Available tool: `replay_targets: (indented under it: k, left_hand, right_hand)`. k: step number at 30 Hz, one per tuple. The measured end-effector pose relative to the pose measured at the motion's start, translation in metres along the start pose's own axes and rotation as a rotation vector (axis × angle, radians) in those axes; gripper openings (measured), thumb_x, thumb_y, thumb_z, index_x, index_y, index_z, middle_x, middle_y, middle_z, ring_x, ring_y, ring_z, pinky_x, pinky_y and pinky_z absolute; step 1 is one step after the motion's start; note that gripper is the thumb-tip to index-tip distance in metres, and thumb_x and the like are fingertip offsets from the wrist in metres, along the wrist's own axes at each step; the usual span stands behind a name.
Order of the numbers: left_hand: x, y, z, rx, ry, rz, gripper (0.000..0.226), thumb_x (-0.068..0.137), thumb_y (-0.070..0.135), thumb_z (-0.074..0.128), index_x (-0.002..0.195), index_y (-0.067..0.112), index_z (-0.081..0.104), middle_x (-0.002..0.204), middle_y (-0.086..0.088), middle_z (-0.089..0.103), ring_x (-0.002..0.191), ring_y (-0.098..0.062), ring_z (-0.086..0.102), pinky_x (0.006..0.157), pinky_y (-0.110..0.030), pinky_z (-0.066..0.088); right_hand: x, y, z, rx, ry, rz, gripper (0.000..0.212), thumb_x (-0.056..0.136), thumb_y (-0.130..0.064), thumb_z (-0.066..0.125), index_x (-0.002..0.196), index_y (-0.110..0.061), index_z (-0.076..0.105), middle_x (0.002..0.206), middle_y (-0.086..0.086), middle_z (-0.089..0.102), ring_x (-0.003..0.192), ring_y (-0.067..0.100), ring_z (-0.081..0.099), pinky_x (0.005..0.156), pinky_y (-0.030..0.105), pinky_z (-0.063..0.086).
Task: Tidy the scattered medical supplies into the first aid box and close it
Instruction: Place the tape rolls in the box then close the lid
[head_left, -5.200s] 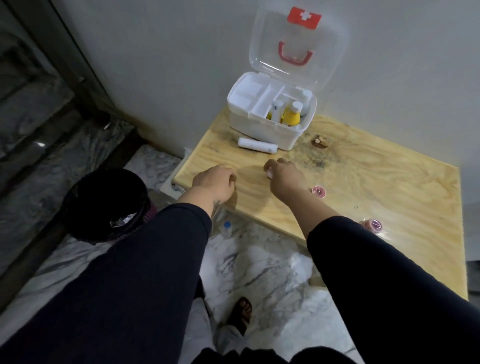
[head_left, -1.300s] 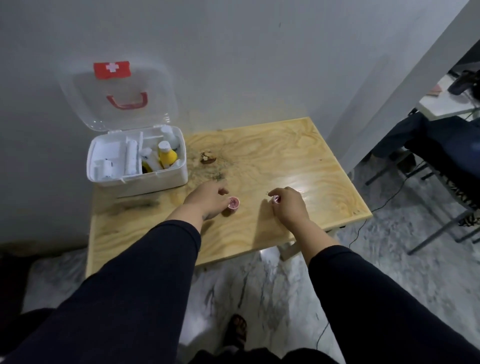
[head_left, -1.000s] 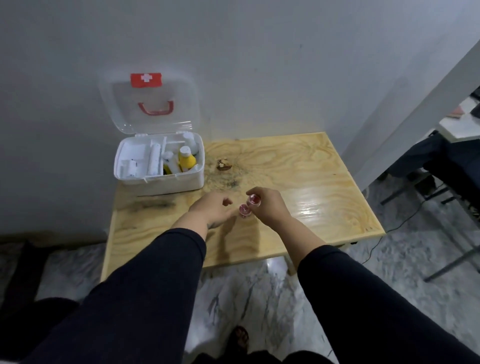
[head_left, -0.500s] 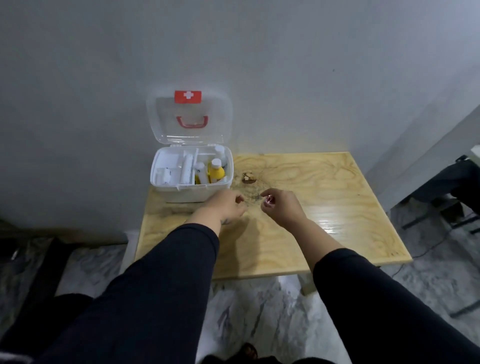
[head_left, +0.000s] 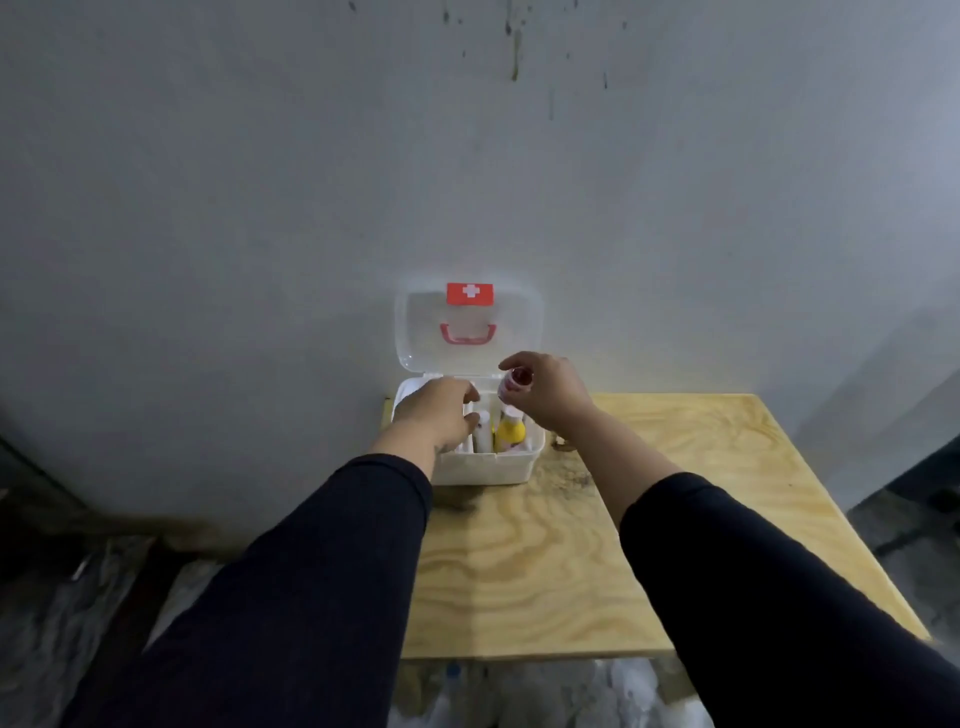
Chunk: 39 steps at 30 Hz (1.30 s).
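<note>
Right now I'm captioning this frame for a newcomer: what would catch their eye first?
The white first aid box at the table's back left corner by the wall, its clear lid with the red cross standing open. Both hands are over it: the right hand pinches a small red-capped container, and the left hand reaches inside beside a yellow bottle.

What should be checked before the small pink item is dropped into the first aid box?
1. Lid open: ok, it stands upright.
2. Right hand holds the small pink item: ok, pinched in the fingers.
3. Item is above the box: ok.
4. Free space under the item: cannot tell; a yellow bottle stands there.
5. Left hand out of the way: not ok, it reaches into the box.
</note>
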<state>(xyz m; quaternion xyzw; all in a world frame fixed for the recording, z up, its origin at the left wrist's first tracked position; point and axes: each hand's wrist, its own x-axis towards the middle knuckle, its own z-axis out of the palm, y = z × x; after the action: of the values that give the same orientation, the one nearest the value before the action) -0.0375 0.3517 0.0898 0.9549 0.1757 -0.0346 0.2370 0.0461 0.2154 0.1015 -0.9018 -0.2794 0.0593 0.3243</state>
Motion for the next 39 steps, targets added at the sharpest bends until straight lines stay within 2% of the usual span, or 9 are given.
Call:
replay_targets:
  k: [6, 11, 15, 19, 21, 25, 30, 33, 39]
  left_hand:
    - [0.013, -0.066, -0.001, 0.0, 0.054, -0.074, 0.066, 0.089, 0.033, 0.065, 0.146, 0.018, 0.035, 0.152, 0.001, 0.035, 0.138, -0.022, 0.038, 0.108, -0.039, 0.04]
    - [0.031, -0.103, 0.009, -0.157, -0.029, -0.056, 0.09, 0.07, 0.046, 0.079, 0.144, 0.026, 0.033, 0.147, -0.001, 0.041, 0.135, -0.023, 0.041, 0.106, -0.042, 0.041]
    - [0.039, -0.112, 0.014, -0.26, -0.099, -0.02, 0.103, 0.06, 0.048, 0.086, 0.143, 0.027, 0.03, 0.145, 0.0, 0.041, 0.133, -0.023, 0.043, 0.106, -0.042, 0.042]
    - [0.046, -0.116, 0.017, -0.211, -0.169, -0.024, 0.126, 0.056, 0.056, 0.085, 0.153, 0.016, 0.014, 0.159, -0.005, 0.023, 0.145, -0.024, 0.026, 0.117, -0.042, 0.03]
    - [0.048, -0.118, 0.017, -0.192, -0.182, -0.024, 0.127, 0.056, 0.055, 0.085, 0.153, 0.014, 0.014, 0.16, -0.006, 0.019, 0.147, -0.024, 0.022, 0.118, -0.04, 0.028]
    - [0.049, -0.117, 0.016, -0.199, -0.167, -0.027, 0.113, 0.054, 0.05, 0.088, 0.146, 0.026, 0.027, 0.152, -0.002, 0.03, 0.137, -0.026, 0.038, 0.109, -0.041, 0.039]
    - [0.047, -0.113, 0.014, -0.163, -0.176, -0.032, 0.118, 0.059, 0.05, 0.086, 0.152, 0.021, 0.019, 0.157, 0.0, 0.022, 0.14, -0.026, 0.035, 0.11, -0.041, 0.038]
    - [0.046, -0.113, 0.013, -0.162, -0.184, -0.023, 0.117, 0.062, 0.049, 0.085, 0.153, 0.018, 0.017, 0.159, -0.001, 0.019, 0.142, -0.026, 0.032, 0.111, -0.04, 0.036]
    - [0.047, -0.114, 0.015, -0.129, -0.192, -0.018, 0.118, 0.062, 0.053, 0.083, 0.153, 0.02, 0.016, 0.16, 0.002, 0.015, 0.143, -0.025, 0.03, 0.111, -0.041, 0.037]
  right_hand:
    - [0.032, -0.035, 0.059, -0.009, -0.058, -0.003, 0.033, 0.086, -0.016, 0.064, 0.119, -0.016, 0.064, 0.117, 0.007, 0.069, 0.107, 0.022, 0.063, 0.092, 0.028, 0.049]
    - [0.058, -0.05, 0.102, -0.03, -0.073, 0.018, 0.032, 0.087, -0.012, 0.06, 0.118, -0.014, 0.064, 0.114, 0.009, 0.069, 0.105, 0.025, 0.063, 0.093, 0.032, 0.051]
    - [0.071, -0.053, 0.128, -0.055, -0.085, 0.057, 0.033, 0.086, -0.011, 0.058, 0.118, -0.016, 0.064, 0.109, 0.009, 0.07, 0.1, 0.025, 0.063, 0.084, 0.029, 0.05]
    - [0.076, -0.053, 0.137, -0.094, -0.074, 0.076, 0.034, 0.086, -0.013, 0.065, 0.119, -0.013, 0.063, 0.116, 0.01, 0.062, 0.103, 0.026, 0.061, 0.083, 0.027, 0.046]
    - [0.078, -0.053, 0.133, -0.082, -0.051, 0.101, 0.036, 0.083, -0.014, 0.069, 0.118, -0.012, 0.064, 0.119, 0.009, 0.056, 0.103, 0.027, 0.06, 0.085, 0.027, 0.046]
    - [0.079, -0.052, 0.117, -0.068, -0.025, 0.162, 0.04, 0.074, -0.024, 0.079, 0.111, -0.015, 0.066, 0.113, 0.008, 0.06, 0.101, 0.024, 0.061, 0.083, 0.028, 0.047]
    - [0.073, -0.051, 0.103, -0.043, -0.021, 0.183, 0.047, 0.076, -0.027, 0.077, 0.119, -0.016, 0.061, 0.118, 0.009, 0.057, 0.102, 0.023, 0.061, 0.093, 0.031, 0.048]
    - [0.068, -0.048, 0.103, -0.051, -0.023, 0.174, 0.041, 0.079, -0.025, 0.073, 0.118, -0.017, 0.063, 0.118, 0.009, 0.052, 0.098, 0.023, 0.059, 0.097, 0.029, 0.046]
    - [0.06, -0.046, 0.107, 0.03, 0.03, 0.163, 0.03, 0.072, -0.028, 0.079, 0.091, -0.01, 0.064, 0.09, 0.003, 0.06, 0.079, 0.017, 0.057, 0.076, 0.032, 0.05]
